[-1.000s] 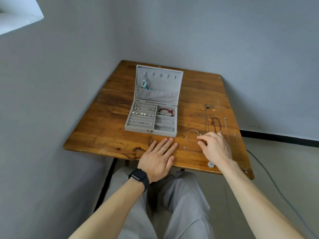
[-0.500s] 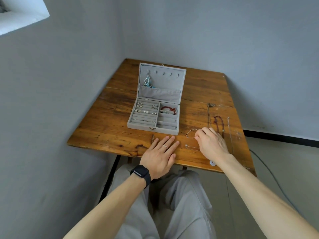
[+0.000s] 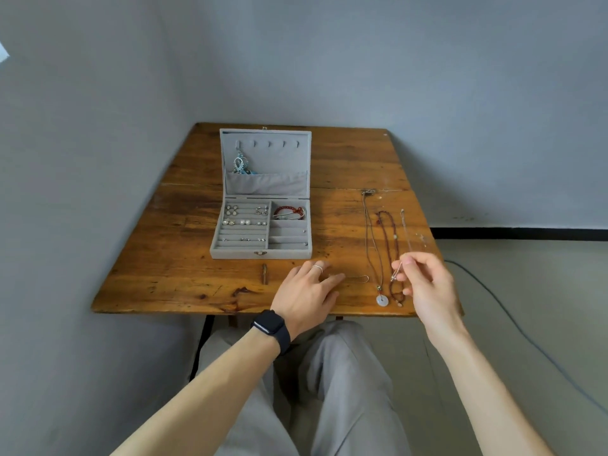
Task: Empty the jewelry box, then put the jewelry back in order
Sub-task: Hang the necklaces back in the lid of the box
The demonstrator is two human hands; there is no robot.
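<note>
Pinching a thin silver bracelet (image 3: 395, 274) at the table's (image 3: 171, 284) near right, right hand (image 3: 427, 284) fingers closed on it; left hand (image 3: 304, 292) rests flat, fingers open, nearer than the jewelry box (image 3: 237, 253).

Left hand (image 3: 304, 292) lies palm down on the surface (image 3: 171, 287) by its near edge, fingers straight and slightly spread, pointing far and right. Left forearm runs in from the near left, with a black watch (image 3: 270, 326) on the wrist. Right hand (image 3: 427, 284) is at the near right, palm turned left. Its thumb and forefinger pinch a thin silver piece (image 3: 396, 272) and the other fingers are loosely curled. Right forearm runs in from the near right corner.
</note>
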